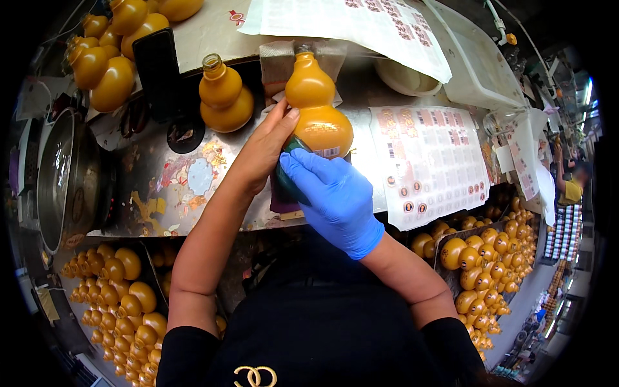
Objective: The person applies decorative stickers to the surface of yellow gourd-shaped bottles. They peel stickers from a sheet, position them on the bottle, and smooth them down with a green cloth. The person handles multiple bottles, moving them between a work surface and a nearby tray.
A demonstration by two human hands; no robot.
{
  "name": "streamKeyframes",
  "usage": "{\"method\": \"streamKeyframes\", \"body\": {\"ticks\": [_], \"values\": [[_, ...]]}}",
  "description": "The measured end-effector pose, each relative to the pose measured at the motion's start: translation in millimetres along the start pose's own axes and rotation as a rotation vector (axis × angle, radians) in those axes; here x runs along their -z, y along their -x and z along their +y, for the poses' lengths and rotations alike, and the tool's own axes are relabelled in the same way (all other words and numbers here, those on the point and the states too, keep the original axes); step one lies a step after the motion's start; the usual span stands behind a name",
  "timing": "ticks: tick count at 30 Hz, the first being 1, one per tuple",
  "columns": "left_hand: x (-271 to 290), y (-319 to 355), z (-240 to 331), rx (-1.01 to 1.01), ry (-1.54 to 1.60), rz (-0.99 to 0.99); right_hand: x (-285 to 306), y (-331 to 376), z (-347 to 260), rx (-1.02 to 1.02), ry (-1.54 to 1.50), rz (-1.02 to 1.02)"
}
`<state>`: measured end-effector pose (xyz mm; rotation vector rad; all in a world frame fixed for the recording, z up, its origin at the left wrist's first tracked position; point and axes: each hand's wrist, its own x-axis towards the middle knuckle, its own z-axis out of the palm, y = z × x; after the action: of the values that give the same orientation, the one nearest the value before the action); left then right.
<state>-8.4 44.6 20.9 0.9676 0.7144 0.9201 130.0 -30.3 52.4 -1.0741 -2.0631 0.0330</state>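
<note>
An orange gourd-shaped bottle (317,122) lies on the metal worktable in front of me, neck pointing away, with a small barcode label near its base. My bare left hand (265,143) grips the bottle's left side, fingers along its waist and partly hidden behind it. In my right hand (336,197), which wears a blue glove, is a smooth dark green rounded object (289,184), its tip beside the bottle's lower bulb. I cannot tell whether the two touch. Left of them stands a second gourd-shaped bottle (225,97), upright and uncapped.
Printed sticker sheets (431,161) lie to the right, another sheet (361,26) at the back. A metal pan (61,184) and a phone on a stand (158,74) are at left. Several bottles are heaped far left; crates of bottles (477,258) flank me below the table edge.
</note>
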Motion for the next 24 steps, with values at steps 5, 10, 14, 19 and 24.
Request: {"method": "streamKeyframes", "body": {"ticks": [5,10,14,19,24], "values": [[0,1,-1,-0.001,-0.010,0.026,6,5,5,0.040,0.035,-0.030],[-3,2,2,0.005,-0.047,0.049,-4,16,7,0.083,0.091,-0.074],[-1,5,-5,-0.011,-0.067,0.118,0,20,12,-0.098,-0.279,-0.190],[7,5,-11,0.011,0.003,0.150,42,-32,59,-0.427,-0.717,-0.240],[0,6,-8,0.014,0.011,0.172,33,-61,107,-0.428,-0.688,-0.373]]}}
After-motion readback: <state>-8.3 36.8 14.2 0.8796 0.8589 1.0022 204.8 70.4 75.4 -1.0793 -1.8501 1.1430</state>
